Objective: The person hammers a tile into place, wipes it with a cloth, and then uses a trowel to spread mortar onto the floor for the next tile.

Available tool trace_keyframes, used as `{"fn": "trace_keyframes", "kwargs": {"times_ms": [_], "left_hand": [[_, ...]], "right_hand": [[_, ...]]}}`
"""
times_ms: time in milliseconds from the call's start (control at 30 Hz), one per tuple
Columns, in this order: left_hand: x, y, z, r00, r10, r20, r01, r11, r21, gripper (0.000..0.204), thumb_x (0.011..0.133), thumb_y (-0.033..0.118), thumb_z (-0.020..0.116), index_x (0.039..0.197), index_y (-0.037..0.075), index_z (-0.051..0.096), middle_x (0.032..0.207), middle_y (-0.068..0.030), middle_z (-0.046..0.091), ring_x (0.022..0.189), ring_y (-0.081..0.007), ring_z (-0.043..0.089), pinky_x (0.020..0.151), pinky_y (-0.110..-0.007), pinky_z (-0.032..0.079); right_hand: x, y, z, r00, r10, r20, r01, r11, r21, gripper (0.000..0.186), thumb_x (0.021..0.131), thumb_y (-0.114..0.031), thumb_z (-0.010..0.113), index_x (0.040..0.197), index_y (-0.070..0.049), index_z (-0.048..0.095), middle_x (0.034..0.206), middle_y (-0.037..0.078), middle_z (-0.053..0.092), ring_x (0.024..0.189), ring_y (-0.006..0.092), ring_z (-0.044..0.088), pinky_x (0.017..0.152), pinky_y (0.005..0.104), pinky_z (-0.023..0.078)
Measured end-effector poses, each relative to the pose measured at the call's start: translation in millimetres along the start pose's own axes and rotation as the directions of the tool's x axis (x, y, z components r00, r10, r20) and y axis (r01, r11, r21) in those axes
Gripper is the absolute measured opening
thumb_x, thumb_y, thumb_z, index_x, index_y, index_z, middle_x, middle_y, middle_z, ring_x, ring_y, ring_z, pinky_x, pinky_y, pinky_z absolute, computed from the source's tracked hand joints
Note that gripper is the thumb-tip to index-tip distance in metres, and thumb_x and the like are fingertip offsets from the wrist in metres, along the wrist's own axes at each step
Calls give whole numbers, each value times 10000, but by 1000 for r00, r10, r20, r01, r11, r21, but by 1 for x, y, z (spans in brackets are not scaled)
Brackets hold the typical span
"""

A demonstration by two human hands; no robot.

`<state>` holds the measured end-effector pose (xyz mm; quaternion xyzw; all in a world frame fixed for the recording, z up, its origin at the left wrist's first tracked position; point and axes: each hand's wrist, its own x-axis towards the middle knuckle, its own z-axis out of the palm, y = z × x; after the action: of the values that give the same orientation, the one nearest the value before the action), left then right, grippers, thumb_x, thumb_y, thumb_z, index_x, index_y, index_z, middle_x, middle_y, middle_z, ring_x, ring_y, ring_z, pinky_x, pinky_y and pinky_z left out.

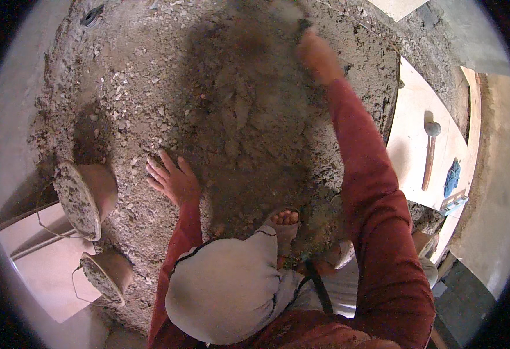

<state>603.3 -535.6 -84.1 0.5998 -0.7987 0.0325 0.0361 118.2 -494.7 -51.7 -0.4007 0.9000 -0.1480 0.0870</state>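
My left hand [175,179] rests on the gravelly ground with its fingers spread, holding nothing. At the far side, my right hand [320,55] is closed round the dark handle of what looks like a trowel [288,13]; its greyish blade is smeared by motion. Between my hands lies a wide patch of damp, dark mortar [249,110], rough and lumpy. Pale, crumbly gravel [130,99] surrounds its left side. My bare foot [285,219] shows at the near edge of the patch.
Two mortar-caked buckets [95,195] [115,273] lean at the left, beside a pale tile [40,256]. On the right, a large pale tile [414,99] carries a mallet [431,145], a blue cloth-like item [452,177] and a light-blue tool [454,206]. Another tile [397,6] lies far right.
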Motion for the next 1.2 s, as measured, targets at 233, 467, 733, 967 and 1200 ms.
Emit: {"fn": "trace_keyframes", "kwargs": {"times_ms": [233, 467, 733, 967, 1200], "left_hand": [[-9, -36, 8, 999, -51, -11, 52, 996, 67, 590, 1052, 426, 447, 1557, 133, 362, 1633, -231, 234, 1519, -413, 201, 1210, -613, 141], [-12, -27, 7, 999, -41, 7, 40, 998, 47, 576, 1061, 421, 432, 1562, 146, 354, 1638, -221, 229, 1514, -409, 218, 1209, -610, 145], [-7, -20, 9, 999, -36, 16, 35, 999, 34, 529, 1067, 380, 432, 1537, 143, 383, 1636, -214, 235, 1518, -404, 210, 1214, -606, 136], [-4, -16, 10, 999, -22, 49, 21, 999, 30, 556, 1077, 409, 353, 1553, 123, 356, 1650, -233, 184, 1540, -402, 134, 1235, -586, 58], [-12, -25, -2, 995, -66, 69, 68, 997, -23, 543, 1088, 395, 335, 1558, 123, 347, 1654, -230, 166, 1545, -397, 114, 1233, -590, 60]], "right_hand": [[0, -99, -15, 962, -272, 16, 268, 955, 129, 341, 988, -283, 552, 1160, 7, 604, 1058, 287, 676, 1004, 464, 649, 832, 545, 526], [31, -34, 30, 937, -308, 166, 295, 950, 98, 395, 956, -203, 608, 1306, -30, 549, 1142, 216, 662, 1004, 422, 652, 858, 505, 538], [-52, -41, -46, 856, -509, 90, 503, 860, 80, 490, 940, -235, 648, 1380, -74, 503, 1206, 244, 657, 1168, 435, 606, 966, 529, 481], [-87, -71, -2, 900, -406, 160, 391, 913, 117, 378, 926, -198, 632, 1260, -66, 515, 1138, 236, 670, 1029, 460, 646, 818, 523, 543], [-161, -101, -36, 842, -427, 329, 428, 901, 74, 418, 939, -200, 600, 1323, -57, 520, 1197, 200, 668, 1070, 411, 653, 880, 509, 545]]}}
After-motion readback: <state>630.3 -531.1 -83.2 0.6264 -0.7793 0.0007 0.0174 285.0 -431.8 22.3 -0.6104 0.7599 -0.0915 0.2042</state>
